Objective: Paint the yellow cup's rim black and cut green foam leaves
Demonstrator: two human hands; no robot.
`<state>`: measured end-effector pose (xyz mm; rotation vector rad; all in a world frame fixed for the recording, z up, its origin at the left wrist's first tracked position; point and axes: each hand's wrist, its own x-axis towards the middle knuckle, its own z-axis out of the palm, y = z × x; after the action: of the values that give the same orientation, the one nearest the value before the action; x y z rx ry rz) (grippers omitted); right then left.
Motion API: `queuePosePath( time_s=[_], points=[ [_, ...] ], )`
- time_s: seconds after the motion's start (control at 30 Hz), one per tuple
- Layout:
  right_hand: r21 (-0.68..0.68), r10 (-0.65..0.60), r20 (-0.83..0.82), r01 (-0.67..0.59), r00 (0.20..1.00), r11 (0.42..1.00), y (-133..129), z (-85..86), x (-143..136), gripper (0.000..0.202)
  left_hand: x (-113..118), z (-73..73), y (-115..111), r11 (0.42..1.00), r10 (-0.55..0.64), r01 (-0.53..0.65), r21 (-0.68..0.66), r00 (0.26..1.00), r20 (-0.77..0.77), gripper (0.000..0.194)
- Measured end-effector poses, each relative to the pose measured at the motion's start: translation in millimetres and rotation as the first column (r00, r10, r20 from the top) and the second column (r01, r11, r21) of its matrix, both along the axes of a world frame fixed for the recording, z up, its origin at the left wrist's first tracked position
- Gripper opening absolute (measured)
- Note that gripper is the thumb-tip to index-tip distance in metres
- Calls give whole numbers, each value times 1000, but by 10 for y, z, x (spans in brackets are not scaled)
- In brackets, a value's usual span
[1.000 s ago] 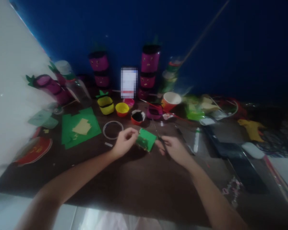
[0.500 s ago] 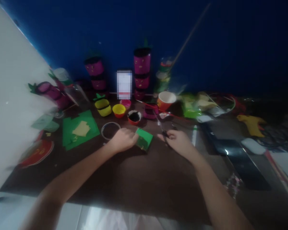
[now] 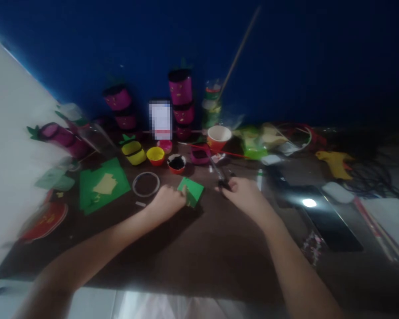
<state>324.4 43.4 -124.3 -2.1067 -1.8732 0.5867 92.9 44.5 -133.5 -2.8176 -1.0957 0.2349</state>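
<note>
Between the fingers of my left hand (image 3: 169,200) is the left edge of a small folded green piece (image 3: 193,191), held just over the dark table. My right hand (image 3: 244,192) grips dark-handled scissors (image 3: 222,180), whose blades point up and away to the left. The scissors are a short distance right of the green piece, not touching it. A clear round ring (image 3: 146,184) lies by my left hand. Beyond are a red cup with dark contents (image 3: 177,164) and a yellow cup (image 3: 156,156).
Green sheets (image 3: 119,181) with a yellow scrap lie left. Purple containers (image 3: 181,91) and a bright phone (image 3: 160,119) stand at the back. To the right are a marker (image 3: 260,179), a dark phone (image 3: 335,226) and a yellow glue gun (image 3: 335,161).
The view has shifted to the right, so most things appear further left. The green piece is turned and its face shows a lighter green. Both hands keep their hold.
</note>
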Motion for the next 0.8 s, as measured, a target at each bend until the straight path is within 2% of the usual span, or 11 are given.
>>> queuePosePath(
  time_s=[0.2,0.43,0.63,0.7,0.8],
  points=[
    [8,21,-61,-20,998,1000,-28,87,81,29,-122,-31,35,993,118,-117,-14,989,87,29],
    [-18,74,-69,-75,995,997,-53,176,194,28,-268,-160,-16,986,155,-164,13,955,251,30],
    [-232,-10,-63,-4,998,973,-58,129,243,26,-726,-207,-85,948,217,-306,91,825,522,26],
    [-226,-60,-77,41,995,973,-56,96,234,20,-886,-226,-113,938,229,-336,88,790,568,28],
    [-210,-100,-142,68,985,975,-50,62,205,17,-1017,-260,-133,940,218,-327,96,793,568,32]
  ],
)
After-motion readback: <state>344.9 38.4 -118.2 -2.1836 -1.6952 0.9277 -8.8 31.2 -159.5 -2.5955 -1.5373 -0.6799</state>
